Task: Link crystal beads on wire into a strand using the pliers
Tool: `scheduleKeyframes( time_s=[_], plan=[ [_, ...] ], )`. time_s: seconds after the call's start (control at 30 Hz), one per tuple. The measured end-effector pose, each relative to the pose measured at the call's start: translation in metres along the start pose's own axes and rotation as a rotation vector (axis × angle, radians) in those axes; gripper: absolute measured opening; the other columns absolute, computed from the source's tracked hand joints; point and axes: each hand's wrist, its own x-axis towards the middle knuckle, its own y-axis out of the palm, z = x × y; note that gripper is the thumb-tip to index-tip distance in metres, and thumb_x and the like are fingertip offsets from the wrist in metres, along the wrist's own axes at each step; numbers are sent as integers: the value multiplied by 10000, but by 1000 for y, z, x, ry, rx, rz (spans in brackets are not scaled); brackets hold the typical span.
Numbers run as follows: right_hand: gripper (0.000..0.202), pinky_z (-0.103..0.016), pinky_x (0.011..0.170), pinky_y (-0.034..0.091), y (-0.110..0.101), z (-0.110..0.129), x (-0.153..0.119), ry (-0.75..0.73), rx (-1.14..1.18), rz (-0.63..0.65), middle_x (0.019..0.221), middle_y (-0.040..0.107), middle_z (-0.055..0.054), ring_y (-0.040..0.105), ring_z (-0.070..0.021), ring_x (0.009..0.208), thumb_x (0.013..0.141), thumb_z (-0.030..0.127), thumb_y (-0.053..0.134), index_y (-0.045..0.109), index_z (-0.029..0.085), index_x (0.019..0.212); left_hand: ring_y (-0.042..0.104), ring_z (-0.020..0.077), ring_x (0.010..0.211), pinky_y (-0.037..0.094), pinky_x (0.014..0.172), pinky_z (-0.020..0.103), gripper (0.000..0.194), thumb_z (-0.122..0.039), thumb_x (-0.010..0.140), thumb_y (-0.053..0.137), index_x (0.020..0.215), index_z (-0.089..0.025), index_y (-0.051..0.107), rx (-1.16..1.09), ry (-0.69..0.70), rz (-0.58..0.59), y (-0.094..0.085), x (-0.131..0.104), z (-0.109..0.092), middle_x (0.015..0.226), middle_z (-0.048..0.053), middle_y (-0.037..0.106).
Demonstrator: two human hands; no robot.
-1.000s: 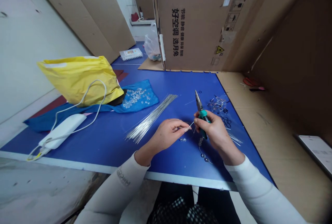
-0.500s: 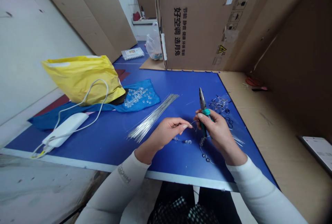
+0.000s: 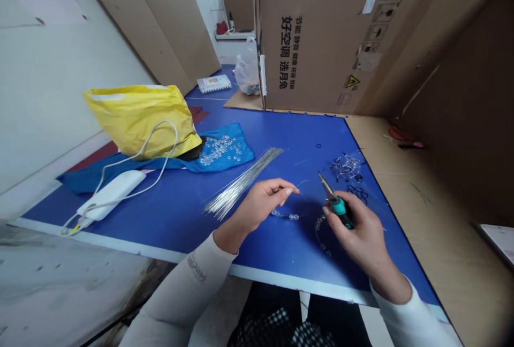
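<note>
left hand (image 3: 263, 203): fingertips pinched together, grip closed on a thin wire (image 3: 302, 182), whose free end reaches away and to the right, above the tabletop (image 3: 287, 135).
right hand (image 3: 361, 232): grip closed around green-and-black pliers (image 3: 339, 208); their nose points away and leftward, apart from the thin wire. whether the jaws are fully together, i cannot tell.
done, as far as shown: a short beaded strand (image 3: 294, 217) lies just below the left hand, a curved beaded strand (image 3: 320, 224) beside the right, and a tangled pile of pieces (image 3: 347, 166) beyond.
left unused: loose clear beads (image 3: 219, 149) on the blue cloth (image 3: 246, 158), a bundle of straight wires (image 3: 244, 183), and black rings (image 3: 357, 193); the pinched wire shows no clear bead.
edges: the pale near edge (image 3: 261, 273) runs under both forearms; the right edge passes near the right hand, with cardboard (image 3: 417, 191) outside it.
room: blue surface stretches forward between bundle and pile; a tall carton (image 3: 321, 42) walls the far side. sideways the pile and rings crowd the pliers.
</note>
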Motion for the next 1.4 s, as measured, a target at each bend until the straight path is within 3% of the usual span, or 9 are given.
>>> scheduleKeyframes(
  time_s=[0.17,0.33,0.63,0.87,1.2,1.4],
  plan=[
    [244,-342,777,485,4,11,15,73,160,86,992,713,-39,655,-204,841,832,329,652,637,248,1062,438,94,580,319,519,220,238,-329,898,565,965,-166,724,70,44,90,4,-3,-1,654,-13,553],
    [147,-315,729,482,11,20,25,134,333,152,864,691,-18,633,-183,775,809,302,654,641,224,933,561,112,680,418,613,232,194,-245,879,564,941,-164,728,107,69,182,6,-3,-4,845,38,704],
    [171,-281,642,433,12,24,27,213,362,129,751,626,0,546,-151,666,782,334,673,632,200,879,606,123,733,460,651,237,214,-230,888,554,990,-166,730,107,55,205,7,-4,-7,916,53,730],
    [183,-275,633,428,15,21,27,213,408,116,755,624,4,540,-145,661,776,328,692,644,200,897,595,128,716,458,639,240,233,-279,892,568,1005,-153,728,77,48,199,6,-4,-4,829,43,705],
    [226,-271,567,413,22,19,30,377,632,145,667,598,21,523,-132,571,751,346,717,650,191,902,570,135,767,427,684,259,225,-289,890,568,973,-156,729,28,71,193,6,-3,-1,919,59,705],
    [314,-333,719,478,21,14,30,273,478,62,886,682,-47,610,-186,769,777,438,704,666,191,968,363,87,538,263,502,222,247,-339,883,579,968,-158,724,-76,-30,126,3,-2,3,592,-40,458]
  ],
)
